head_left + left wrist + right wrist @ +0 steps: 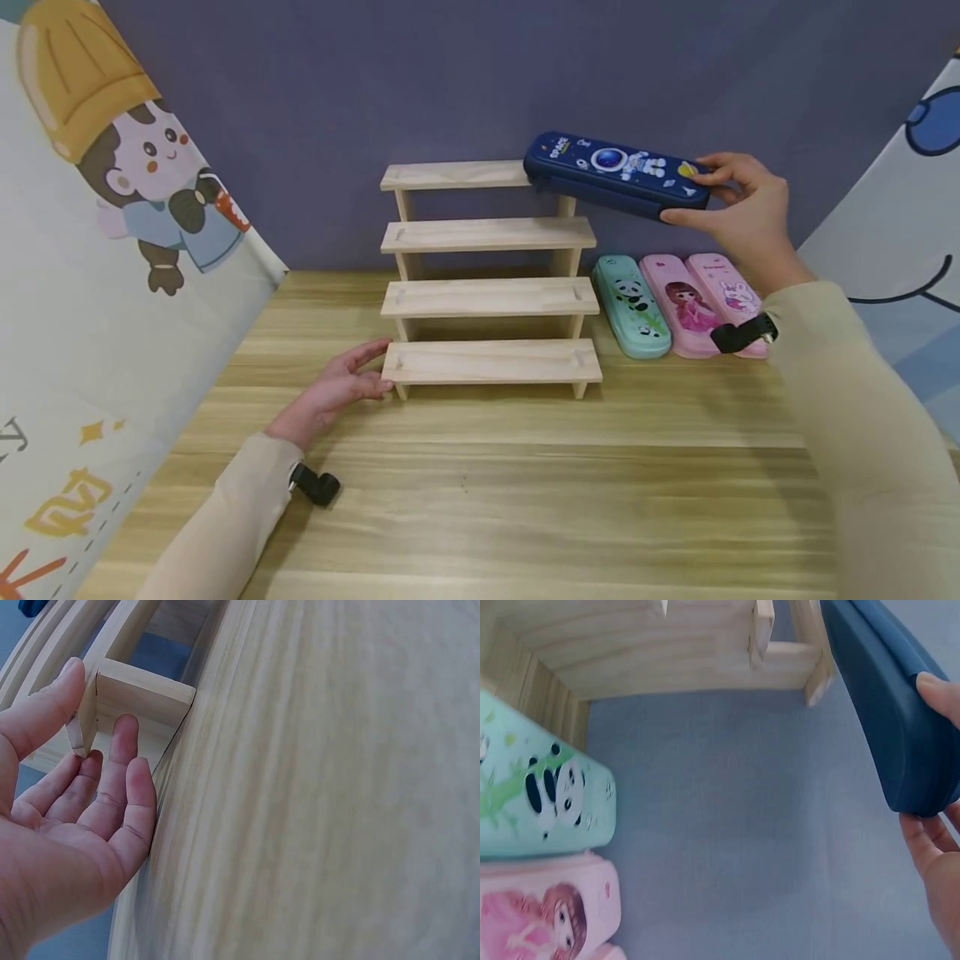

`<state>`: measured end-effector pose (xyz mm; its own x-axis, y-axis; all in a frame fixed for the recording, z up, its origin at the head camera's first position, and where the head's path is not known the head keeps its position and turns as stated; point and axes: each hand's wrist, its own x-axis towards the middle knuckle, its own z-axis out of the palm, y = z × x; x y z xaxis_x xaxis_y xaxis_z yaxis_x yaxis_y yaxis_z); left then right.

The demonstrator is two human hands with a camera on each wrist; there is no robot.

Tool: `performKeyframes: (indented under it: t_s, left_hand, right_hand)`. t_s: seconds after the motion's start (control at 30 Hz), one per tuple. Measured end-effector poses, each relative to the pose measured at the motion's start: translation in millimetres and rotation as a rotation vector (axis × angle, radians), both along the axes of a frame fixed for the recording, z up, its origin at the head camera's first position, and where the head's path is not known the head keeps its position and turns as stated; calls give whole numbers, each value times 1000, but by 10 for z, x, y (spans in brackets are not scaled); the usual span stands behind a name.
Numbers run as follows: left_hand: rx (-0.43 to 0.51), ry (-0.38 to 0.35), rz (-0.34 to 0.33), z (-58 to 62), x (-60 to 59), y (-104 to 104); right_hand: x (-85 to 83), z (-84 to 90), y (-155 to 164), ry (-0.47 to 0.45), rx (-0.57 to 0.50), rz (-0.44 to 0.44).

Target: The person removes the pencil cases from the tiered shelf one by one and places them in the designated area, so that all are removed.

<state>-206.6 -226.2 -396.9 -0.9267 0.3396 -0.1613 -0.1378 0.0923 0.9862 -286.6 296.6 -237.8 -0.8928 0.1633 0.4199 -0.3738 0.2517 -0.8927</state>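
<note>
A stepped wooden shelf [489, 297] with several tiers stands on the table against the blue wall. My right hand [738, 207] grips the right end of a dark blue pencil case [617, 173] with an astronaut print, whose left end meets the top tier's right end. In the right wrist view the blue case [889, 712] shows with my fingertips [939, 694] on its end. My left hand [339, 385] lies open on the table, fingers touching the left end of the lowest tier [139, 697].
A teal panda pencil case [632, 307] and two pink ones [686, 307] [726, 297] lie side by side right of the shelf. Cartoon-printed cloths [90, 275] flank the wooden table [525, 483] on both sides.
</note>
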Motion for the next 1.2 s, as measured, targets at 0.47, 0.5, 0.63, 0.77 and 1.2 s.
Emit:
performKeyframes:
  t_s: [0.47,0.5,0.63,0.77,1.2]
  left_hand:
    - [-3,-1,-4,10,3,12]
    - [-2,-2,-3,9,3,11]
    - [2,-4,-2,7,0,7]
    - [11,4,-9,1,-11,4]
    - [12,3,-3,-10,-23,-9]
  right_hand:
    - [139,-148,297,36,-55,-72]
    - [150,-155,310,35,-51,-84]
    - [197,-204,377,43,-123,-93]
    - [246,-259,458,83,-171,-108]
    - [411,-453,675,48,-339,-201]
